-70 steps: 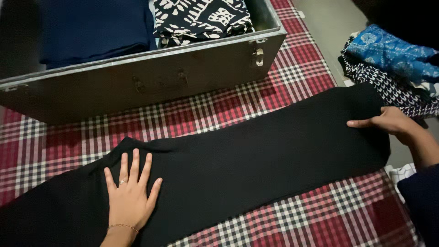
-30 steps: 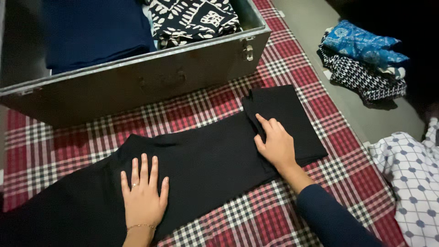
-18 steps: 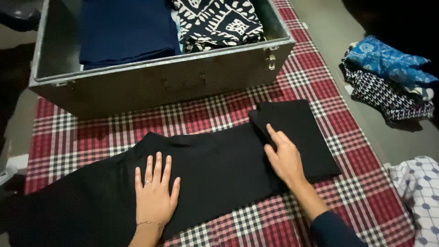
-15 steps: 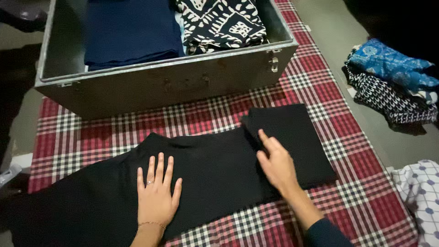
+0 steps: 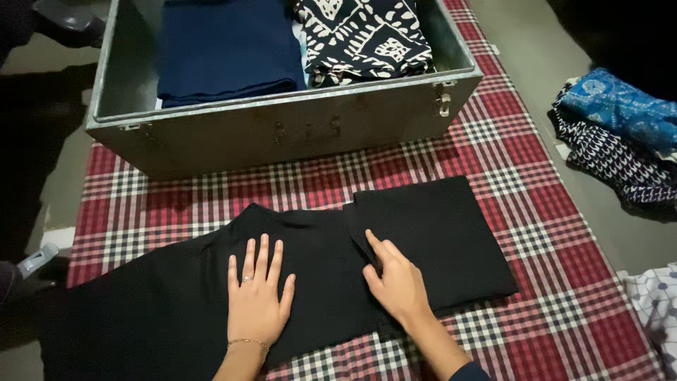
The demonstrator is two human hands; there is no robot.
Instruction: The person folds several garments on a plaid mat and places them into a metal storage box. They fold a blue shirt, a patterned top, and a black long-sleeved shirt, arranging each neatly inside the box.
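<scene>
Black garment [image 5: 317, 275]: plain dark cloth lying flat, stretched from 8 o'clock to 3 o'clock across the view, its 3 o'clock end folded back over itself into a rectangular panel.

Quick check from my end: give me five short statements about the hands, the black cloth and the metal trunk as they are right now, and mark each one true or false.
1. The left hand lies flat on the black cloth. True.
2. The right hand is inside the metal trunk. False: it rests on the black cloth, at the edge of its folded-over right end.
3. The trunk holds a folded navy cloth and a black-and-white patterned cloth. True.
4. The black cloth lies on a plain white sheet. False: it lies on a red checked sheet.
5. The blue patterned cloth lies in the trunk. False: it sits on a pile on the floor to the right.
</scene>
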